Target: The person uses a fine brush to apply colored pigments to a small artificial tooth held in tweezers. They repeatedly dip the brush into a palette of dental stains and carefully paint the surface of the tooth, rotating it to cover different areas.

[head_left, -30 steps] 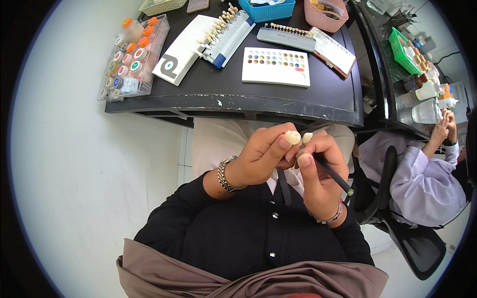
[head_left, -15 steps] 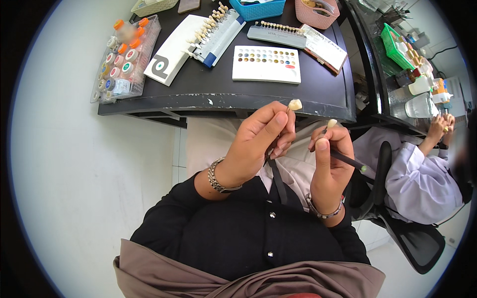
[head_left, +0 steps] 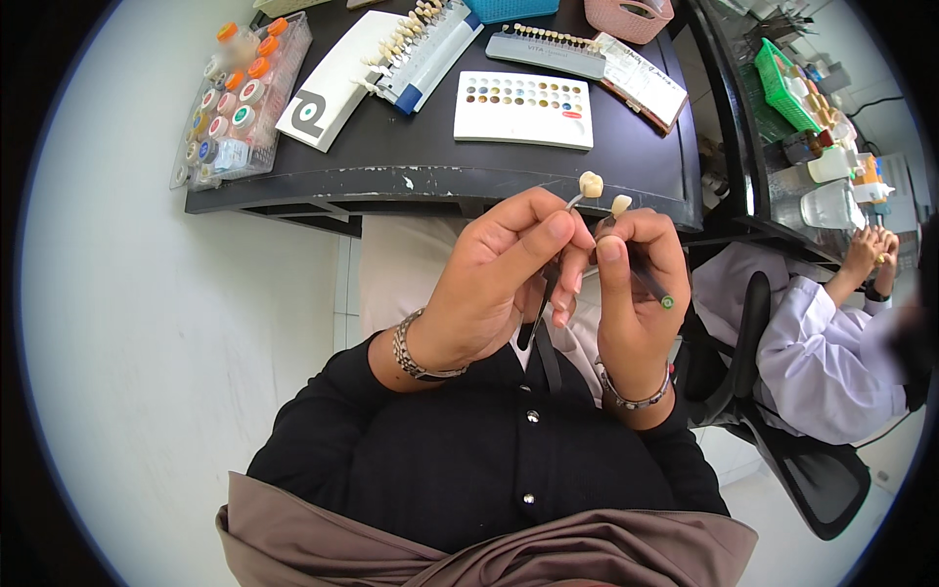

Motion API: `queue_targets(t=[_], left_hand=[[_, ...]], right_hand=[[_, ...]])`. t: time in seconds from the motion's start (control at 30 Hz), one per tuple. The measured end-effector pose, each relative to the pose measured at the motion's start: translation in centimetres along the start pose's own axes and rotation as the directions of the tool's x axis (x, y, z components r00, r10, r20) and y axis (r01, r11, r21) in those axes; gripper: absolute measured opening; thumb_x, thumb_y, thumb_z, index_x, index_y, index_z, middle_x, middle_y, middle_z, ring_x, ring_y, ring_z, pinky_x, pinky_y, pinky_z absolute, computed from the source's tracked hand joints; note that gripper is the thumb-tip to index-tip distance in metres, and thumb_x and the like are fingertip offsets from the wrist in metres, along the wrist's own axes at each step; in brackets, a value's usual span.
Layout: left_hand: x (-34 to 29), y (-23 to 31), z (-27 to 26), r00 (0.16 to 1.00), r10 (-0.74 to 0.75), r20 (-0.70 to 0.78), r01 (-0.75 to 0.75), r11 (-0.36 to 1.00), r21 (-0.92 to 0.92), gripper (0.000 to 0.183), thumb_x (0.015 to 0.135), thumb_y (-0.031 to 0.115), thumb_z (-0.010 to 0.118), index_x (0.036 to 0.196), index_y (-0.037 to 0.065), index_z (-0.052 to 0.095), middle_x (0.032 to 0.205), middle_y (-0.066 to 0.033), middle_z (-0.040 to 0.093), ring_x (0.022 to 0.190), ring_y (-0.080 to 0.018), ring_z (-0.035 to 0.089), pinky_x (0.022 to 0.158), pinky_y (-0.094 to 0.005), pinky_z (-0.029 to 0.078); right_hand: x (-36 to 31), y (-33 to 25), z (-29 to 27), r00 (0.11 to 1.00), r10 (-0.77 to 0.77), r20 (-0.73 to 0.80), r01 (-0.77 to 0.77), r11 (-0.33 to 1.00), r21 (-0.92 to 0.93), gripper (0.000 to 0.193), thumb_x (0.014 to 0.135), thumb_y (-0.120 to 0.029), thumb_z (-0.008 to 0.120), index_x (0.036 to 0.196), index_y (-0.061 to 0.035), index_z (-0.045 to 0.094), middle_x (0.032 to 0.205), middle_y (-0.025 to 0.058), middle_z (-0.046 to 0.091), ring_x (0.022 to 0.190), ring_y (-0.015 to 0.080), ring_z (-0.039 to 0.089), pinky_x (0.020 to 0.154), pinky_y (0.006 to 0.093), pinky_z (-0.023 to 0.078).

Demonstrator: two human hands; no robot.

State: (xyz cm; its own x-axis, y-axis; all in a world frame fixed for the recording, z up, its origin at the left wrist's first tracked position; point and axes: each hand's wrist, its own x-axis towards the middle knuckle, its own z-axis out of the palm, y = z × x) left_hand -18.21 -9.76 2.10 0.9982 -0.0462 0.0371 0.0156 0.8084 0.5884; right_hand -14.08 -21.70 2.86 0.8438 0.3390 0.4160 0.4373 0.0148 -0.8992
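Note:
My left hand (head_left: 489, 269) is closed round a slim metal tool, like tweezers, whose dark lower end (head_left: 538, 318) shows below the fingers. At its tip sits a cream tooth crown (head_left: 590, 185), above the desk's front edge. Between thumb and forefinger, my right hand (head_left: 636, 293) pinches a tooth-shaped shade tab (head_left: 621, 204) just right of the crown and slightly lower. A dark stick with a green end (head_left: 667, 301) also lies in the right hand, its other end hidden by the fingers. Crown and tab stand close together, apart from each other.
On the black desk (head_left: 381, 166) stand a white stain palette (head_left: 523, 137), a shade guide with fanned tabs (head_left: 425, 73), a grey shade guide (head_left: 548, 57), a white box (head_left: 333, 88) and a clear tray of jars (head_left: 264, 147). A co-worker (head_left: 831, 362) sits at right.
The crown has risen and turned on its tool. My right hand has moved left and up, bringing the shade tab nearer the crown. The green-ended stick has tilted more steeply.

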Motion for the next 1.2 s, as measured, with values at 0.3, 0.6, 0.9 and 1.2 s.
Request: queue_targets(t=[0.3, 0.6, 0.9, 1.2], left_hand=[[0.1, -0.6, -0.6, 0.99, 0.071, -0.122, -0.058, 0.992, 0.108, 0.018, 0.087, 0.017, 0.04, 0.085, 0.001, 0.047, 0.064, -0.0059, 0.05, 0.052, -0.0107, 0.049, 0.052, -0.023, 0.047], [0.6, -1.3, -1.6, 0.984, 0.114, -0.134, -0.093, 0.984, 0.152, 0.017, 0.086, 0.014, 0.042, 0.083, 0.0, 0.05, 0.064, -0.0062, 0.052, 0.054, -0.0105, 0.051, 0.053, -0.0218, 0.045], [0.6, -1.4, -1.4, 0.981, 0.123, -0.152, -0.096, 0.98, 0.174, 0.016, 0.085, 0.014, 0.042, 0.082, 0.0, 0.05, 0.063, -0.0055, 0.052, 0.055, -0.0104, 0.051, 0.051, -0.0209, 0.044], [1.0, -1.6, -1.3, 0.982, 0.133, -0.135, -0.112, 0.982, 0.155, 0.017, 0.085, 0.014, 0.043, 0.081, 0.0, 0.051, 0.062, -0.0059, 0.052, 0.054, -0.0112, 0.051, 0.051, -0.0212, 0.043]], right_hand=[[-0.1, 0.8, 0.7, 0.989, 0.14, 0.039, -0.144, 0.981, 0.131, 0.009, 0.082, -0.008, 0.048, 0.084, -0.0003, 0.045, 0.073, 0.0007, 0.047, 0.059, 0.0027, 0.042, 0.05, 0.0154, 0.035], [-0.3, 1.8, 0.9, 0.983, 0.182, 0.03, -0.185, 0.968, 0.171, 0.008, 0.083, -0.008, 0.048, 0.084, -0.0013, 0.044, 0.072, -0.0003, 0.045, 0.059, 0.0019, 0.041, 0.05, 0.0145, 0.034], [-0.4, 1.9, 1.0, 0.974, 0.225, 0.017, -0.224, 0.959, 0.172, 0.008, 0.083, -0.009, 0.048, 0.084, -0.0021, 0.043, 0.073, -0.001, 0.045, 0.059, 0.0015, 0.041, 0.049, 0.0143, 0.034], [-0.3, 2.4, 0.9, 0.982, 0.189, 0.02, -0.189, 0.965, 0.179, 0.008, 0.083, -0.009, 0.047, 0.084, -0.0017, 0.042, 0.074, -0.0001, 0.045, 0.059, 0.0014, 0.041, 0.047, 0.0141, 0.034]])
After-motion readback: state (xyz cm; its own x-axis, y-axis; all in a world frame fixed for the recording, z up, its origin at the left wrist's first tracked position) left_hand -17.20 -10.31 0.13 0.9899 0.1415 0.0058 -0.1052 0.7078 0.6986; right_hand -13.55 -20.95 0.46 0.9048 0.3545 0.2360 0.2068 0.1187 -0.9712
